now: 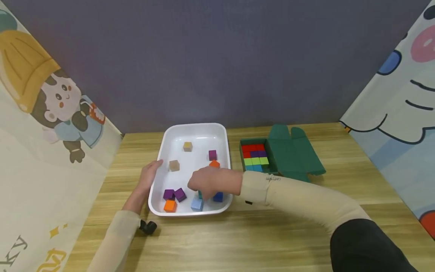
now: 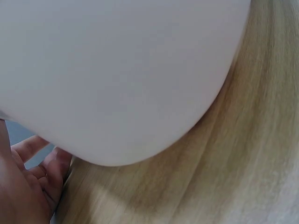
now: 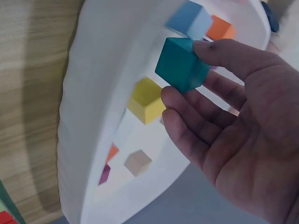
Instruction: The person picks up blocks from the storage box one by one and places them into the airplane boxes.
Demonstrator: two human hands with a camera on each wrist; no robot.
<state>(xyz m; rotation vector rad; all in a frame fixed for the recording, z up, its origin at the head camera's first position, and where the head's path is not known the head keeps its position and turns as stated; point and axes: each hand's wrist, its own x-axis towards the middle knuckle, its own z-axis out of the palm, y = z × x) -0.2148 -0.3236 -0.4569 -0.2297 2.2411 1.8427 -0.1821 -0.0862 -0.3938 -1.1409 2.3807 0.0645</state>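
The work is judged to be well under way but unfinished. In the green folding box (image 1: 253, 141), set on the wood-grained surface (image 1: 217, 245) with its lid (image 1: 295, 155) laid open, cubes are packed in close rows: red cubes (image 1: 255, 147) at the far end, then violet cubes (image 1: 254, 154) beside another red one, then lime-green cubes (image 1: 256, 161), then bright blue cubes (image 1: 258, 168). Whether more are held at the near end cannot be told, as the beige sleeve (image 1: 292, 196) lies close across it.

A solid teal cube (image 3: 180, 65) is grasped between the thumb and fingers of the right grip (image 1: 208, 182), over the white round-cornered tray (image 1: 200, 136); it is not yet boxed. The tray's left edge is touched by the left grip (image 1: 147, 175), whose fingers look relaxed rather than clenched.

Much is left loose in the tray: two tan cubes (image 1: 174, 165), two orange cubes (image 1: 170, 206), three magenta-purple cubes (image 1: 212, 155), a pale blue cube (image 1: 196, 204) and a dark blue cube (image 1: 218, 197). A yellow cube (image 3: 145, 99) is shown only from the right wrist, so others may be hidden and no full count can be given.
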